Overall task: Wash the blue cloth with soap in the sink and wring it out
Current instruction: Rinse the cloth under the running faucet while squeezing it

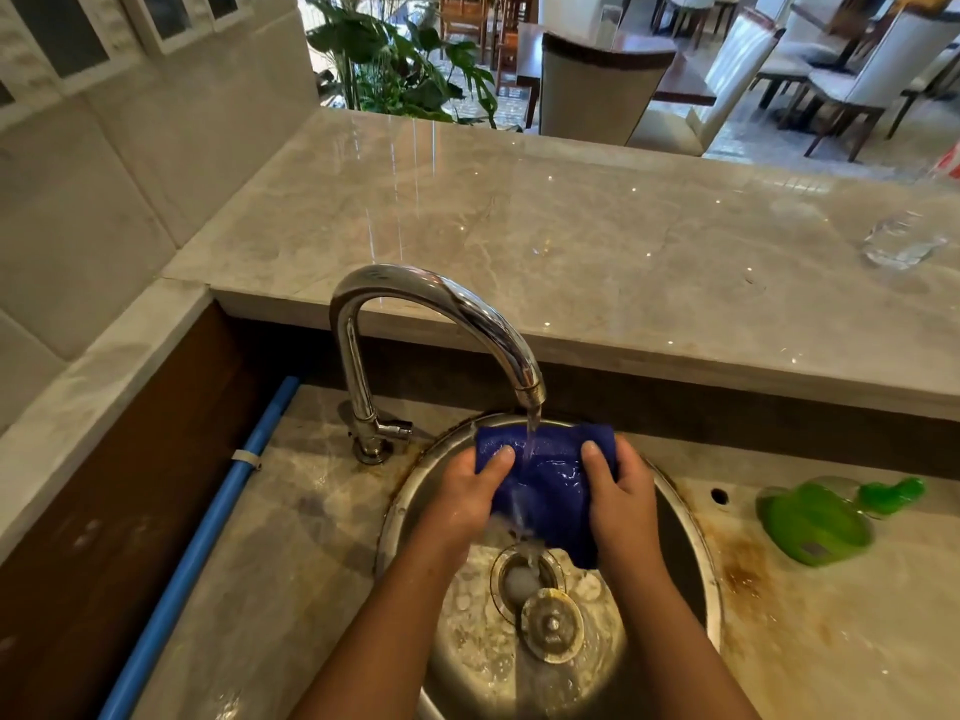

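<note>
blue cloth (550, 485) stretched over round sink (400, 517), under running faucet (436, 324) | left hand (470, 493) pinches its 9 o'clock edge | right hand (618, 491) grips its 3 o'clock edge | green soap bottle (815, 522) lying at sink's 3 o'clock

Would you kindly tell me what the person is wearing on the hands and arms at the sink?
Nothing is worn. The left hand and right hand are bare: no gloves, rings or watch in view. The left forearm and right forearm are bare too, no sleeve showing.
</note>
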Demonstrator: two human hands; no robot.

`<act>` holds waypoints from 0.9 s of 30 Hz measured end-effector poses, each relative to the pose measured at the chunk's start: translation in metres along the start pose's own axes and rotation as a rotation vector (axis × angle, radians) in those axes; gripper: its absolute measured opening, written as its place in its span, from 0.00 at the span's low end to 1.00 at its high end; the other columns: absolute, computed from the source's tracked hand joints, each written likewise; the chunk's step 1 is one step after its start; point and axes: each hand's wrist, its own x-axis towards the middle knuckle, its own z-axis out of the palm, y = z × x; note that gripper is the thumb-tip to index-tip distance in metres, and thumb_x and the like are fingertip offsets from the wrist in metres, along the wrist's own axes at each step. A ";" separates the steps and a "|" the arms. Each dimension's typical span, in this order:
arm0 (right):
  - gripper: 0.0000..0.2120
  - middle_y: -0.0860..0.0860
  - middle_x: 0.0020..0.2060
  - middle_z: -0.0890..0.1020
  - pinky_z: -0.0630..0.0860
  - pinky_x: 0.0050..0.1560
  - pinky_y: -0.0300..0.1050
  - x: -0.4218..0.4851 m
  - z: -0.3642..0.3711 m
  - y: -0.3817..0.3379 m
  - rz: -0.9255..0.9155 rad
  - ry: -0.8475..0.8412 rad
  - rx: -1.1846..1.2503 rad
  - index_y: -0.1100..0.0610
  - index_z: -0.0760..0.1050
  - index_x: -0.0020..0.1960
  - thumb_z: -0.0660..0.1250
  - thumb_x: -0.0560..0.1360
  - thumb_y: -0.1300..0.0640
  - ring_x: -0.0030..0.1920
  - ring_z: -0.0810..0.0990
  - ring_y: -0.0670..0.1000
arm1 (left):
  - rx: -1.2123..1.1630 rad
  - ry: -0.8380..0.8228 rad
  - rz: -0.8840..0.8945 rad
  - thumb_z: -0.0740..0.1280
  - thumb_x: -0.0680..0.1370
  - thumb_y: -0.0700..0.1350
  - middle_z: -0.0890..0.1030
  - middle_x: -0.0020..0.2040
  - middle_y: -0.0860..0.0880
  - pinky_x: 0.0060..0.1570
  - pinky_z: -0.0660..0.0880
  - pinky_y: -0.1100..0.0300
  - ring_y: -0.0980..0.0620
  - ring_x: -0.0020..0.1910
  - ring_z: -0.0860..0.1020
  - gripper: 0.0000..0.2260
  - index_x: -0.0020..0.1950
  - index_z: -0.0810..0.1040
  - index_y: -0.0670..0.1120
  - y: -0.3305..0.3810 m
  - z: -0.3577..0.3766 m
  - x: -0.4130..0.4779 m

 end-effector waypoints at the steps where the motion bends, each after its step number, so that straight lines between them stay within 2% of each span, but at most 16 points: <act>1: 0.07 0.48 0.46 0.85 0.80 0.44 0.44 -0.001 0.001 0.002 0.031 0.002 0.029 0.49 0.78 0.55 0.62 0.82 0.55 0.43 0.85 0.46 | 0.027 0.033 0.029 0.64 0.82 0.52 0.87 0.50 0.46 0.58 0.80 0.40 0.46 0.49 0.86 0.10 0.59 0.80 0.50 0.000 0.000 0.000; 4: 0.07 0.51 0.50 0.86 0.82 0.47 0.51 -0.002 0.006 0.005 0.157 -0.015 0.198 0.49 0.79 0.56 0.63 0.81 0.56 0.47 0.86 0.52 | 0.087 0.088 0.097 0.65 0.79 0.56 0.87 0.51 0.49 0.56 0.80 0.40 0.48 0.49 0.86 0.11 0.58 0.80 0.54 0.001 -0.001 -0.001; 7: 0.10 0.53 0.53 0.86 0.82 0.48 0.53 -0.007 0.013 0.012 0.341 -0.058 0.435 0.53 0.78 0.60 0.64 0.81 0.58 0.51 0.86 0.55 | 0.073 0.118 0.143 0.65 0.81 0.50 0.85 0.53 0.47 0.57 0.80 0.42 0.47 0.52 0.84 0.10 0.61 0.79 0.50 0.005 0.005 -0.005; 10: 0.18 0.56 0.60 0.83 0.79 0.59 0.60 -0.017 0.022 0.023 0.563 -0.122 0.611 0.53 0.76 0.66 0.67 0.78 0.53 0.59 0.82 0.59 | 0.067 0.073 0.190 0.63 0.83 0.45 0.84 0.54 0.49 0.56 0.79 0.50 0.51 0.52 0.83 0.09 0.61 0.78 0.50 0.006 0.013 -0.011; 12: 0.20 0.58 0.61 0.83 0.77 0.59 0.60 -0.023 0.025 0.025 0.712 -0.183 0.721 0.56 0.76 0.67 0.65 0.78 0.48 0.60 0.82 0.61 | 0.079 0.048 0.195 0.62 0.83 0.44 0.84 0.52 0.52 0.49 0.78 0.60 0.56 0.50 0.83 0.08 0.60 0.78 0.53 0.006 0.015 -0.013; 13: 0.20 0.59 0.60 0.83 0.78 0.56 0.59 -0.024 0.026 0.025 0.728 -0.201 0.749 0.56 0.77 0.66 0.64 0.78 0.47 0.59 0.83 0.61 | 0.090 0.043 0.195 0.62 0.83 0.44 0.84 0.50 0.53 0.45 0.77 0.63 0.58 0.48 0.83 0.08 0.58 0.78 0.53 0.005 0.015 -0.013; 15: 0.18 0.58 0.59 0.84 0.80 0.51 0.57 -0.022 0.025 0.023 0.684 -0.162 0.735 0.56 0.76 0.66 0.66 0.78 0.52 0.57 0.84 0.60 | 0.124 0.057 0.195 0.62 0.83 0.46 0.84 0.49 0.51 0.44 0.77 0.62 0.55 0.47 0.83 0.06 0.56 0.78 0.53 0.006 0.011 -0.011; 17: 0.13 0.57 0.56 0.84 0.81 0.46 0.56 -0.015 0.020 0.019 0.574 -0.082 0.674 0.54 0.75 0.62 0.67 0.78 0.59 0.52 0.85 0.58 | 0.178 0.113 0.196 0.62 0.83 0.48 0.84 0.50 0.49 0.50 0.80 0.53 0.48 0.49 0.83 0.06 0.54 0.78 0.53 0.004 0.006 -0.006; 19: 0.10 0.57 0.53 0.84 0.83 0.44 0.54 -0.011 0.017 0.009 0.442 -0.070 0.582 0.54 0.75 0.58 0.66 0.78 0.63 0.48 0.86 0.57 | 0.155 0.178 0.166 0.61 0.83 0.50 0.83 0.52 0.49 0.52 0.81 0.48 0.48 0.50 0.83 0.06 0.55 0.78 0.55 0.003 0.004 -0.003; 21: 0.11 0.57 0.53 0.84 0.83 0.46 0.56 -0.010 0.017 0.001 0.337 -0.092 0.482 0.54 0.75 0.59 0.66 0.78 0.63 0.50 0.85 0.58 | 0.032 0.206 0.095 0.61 0.83 0.52 0.83 0.56 0.47 0.49 0.82 0.48 0.46 0.52 0.83 0.10 0.62 0.77 0.52 0.002 0.005 -0.005; 23: 0.11 0.56 0.54 0.83 0.83 0.49 0.55 -0.012 0.021 -0.005 0.225 -0.121 0.349 0.52 0.74 0.59 0.65 0.79 0.62 0.51 0.85 0.57 | -0.200 0.171 -0.007 0.62 0.83 0.52 0.83 0.59 0.45 0.51 0.82 0.42 0.42 0.55 0.83 0.14 0.67 0.75 0.51 -0.002 0.006 -0.007; 25: 0.11 0.53 0.54 0.82 0.83 0.51 0.52 -0.015 0.024 -0.003 0.097 -0.152 0.208 0.50 0.73 0.60 0.65 0.80 0.60 0.52 0.84 0.54 | -0.429 0.080 -0.055 0.65 0.82 0.47 0.83 0.60 0.42 0.53 0.81 0.41 0.40 0.57 0.83 0.14 0.68 0.75 0.48 -0.003 0.008 -0.011; 27: 0.14 0.50 0.56 0.82 0.82 0.53 0.50 -0.021 0.029 0.001 -0.020 -0.191 0.100 0.49 0.72 0.64 0.66 0.79 0.55 0.54 0.83 0.52 | -0.578 0.025 -0.073 0.65 0.81 0.41 0.84 0.58 0.40 0.51 0.81 0.45 0.40 0.56 0.84 0.14 0.67 0.75 0.44 0.000 0.013 -0.014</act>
